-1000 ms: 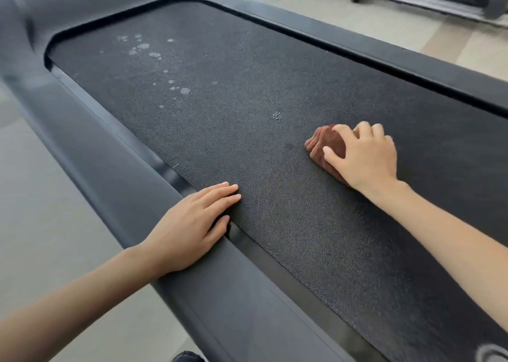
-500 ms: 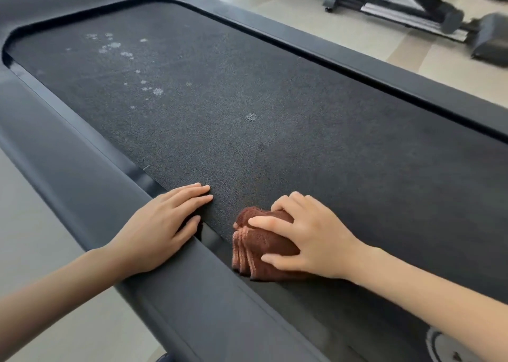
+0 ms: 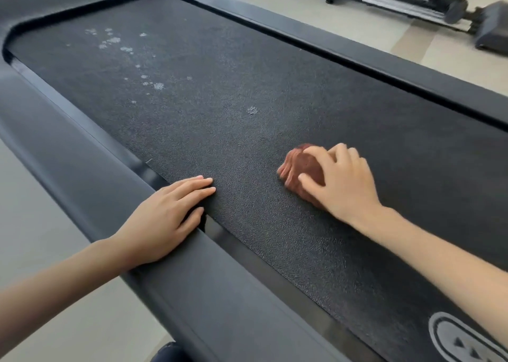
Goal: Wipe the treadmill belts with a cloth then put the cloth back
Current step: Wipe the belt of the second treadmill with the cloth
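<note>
right hand (image 3: pixel 341 180) grips cloth (image 3: pixel 302 169) on belt (image 3: pixel 275 86).

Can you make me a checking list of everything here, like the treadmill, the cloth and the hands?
Surface: black treadmill belt, textured; whitish spots on its far left part, one lone spot nearer the cloth.
Job's things: brown cloth, bunched, on the belt.
Clutter: nothing seen.
Hands: right hand grips the cloth, blurred; left hand lies flat on the near side rail, fingertips on the belt edge.
Cables: nothing seen.
Surroundings: pale floor; another exercise machine at top right.
</note>
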The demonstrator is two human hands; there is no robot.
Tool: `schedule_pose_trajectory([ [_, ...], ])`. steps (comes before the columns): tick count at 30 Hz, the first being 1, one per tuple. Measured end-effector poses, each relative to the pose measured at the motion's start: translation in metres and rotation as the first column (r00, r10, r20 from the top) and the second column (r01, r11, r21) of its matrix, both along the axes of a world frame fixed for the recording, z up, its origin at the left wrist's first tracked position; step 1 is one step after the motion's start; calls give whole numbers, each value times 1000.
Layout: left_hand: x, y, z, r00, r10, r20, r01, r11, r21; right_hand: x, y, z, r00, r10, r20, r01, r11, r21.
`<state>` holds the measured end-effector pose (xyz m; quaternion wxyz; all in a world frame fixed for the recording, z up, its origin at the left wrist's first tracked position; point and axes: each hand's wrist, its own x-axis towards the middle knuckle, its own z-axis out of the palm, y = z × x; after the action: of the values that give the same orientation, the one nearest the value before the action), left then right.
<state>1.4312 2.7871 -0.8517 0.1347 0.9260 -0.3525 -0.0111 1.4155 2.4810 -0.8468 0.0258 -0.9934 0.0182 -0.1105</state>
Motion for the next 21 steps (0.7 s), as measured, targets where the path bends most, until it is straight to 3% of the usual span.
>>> schedule_pose_trajectory([
  [5, 0, -1, 0, 1000, 1, -10, -1, 1000, -9, -72, 45, -3, 918, 394, 37, -396, 917, 54],
  [10, -1, -2, 3, 1000, 5, -6, -5, 1000, 5, -53, 22, -10, 819, 566, 93, -566, 824, -25],
  [12, -1, -3, 4, 1000, 6, -13, -6, 1000, 3, -27, 2, -10, 891, 439, 115, -438, 898, -28],
  [15, -2, -2, 4, 1000, 15, -14, -15, 1000, 6, 23, -32, -9, 989, 64, 130, -65, 998, 7],
  [19, -2, -2, 3, 1000, 17, -21, -17, 1000, 9, 88, -62, -7, 934, -353, 58, 346, 933, 96],
  [21, -3, -2, 3, 999, 26, -32, -26, 1000, 5, 107, -52, -8, 887, -460, 41, 452, 883, 123],
])
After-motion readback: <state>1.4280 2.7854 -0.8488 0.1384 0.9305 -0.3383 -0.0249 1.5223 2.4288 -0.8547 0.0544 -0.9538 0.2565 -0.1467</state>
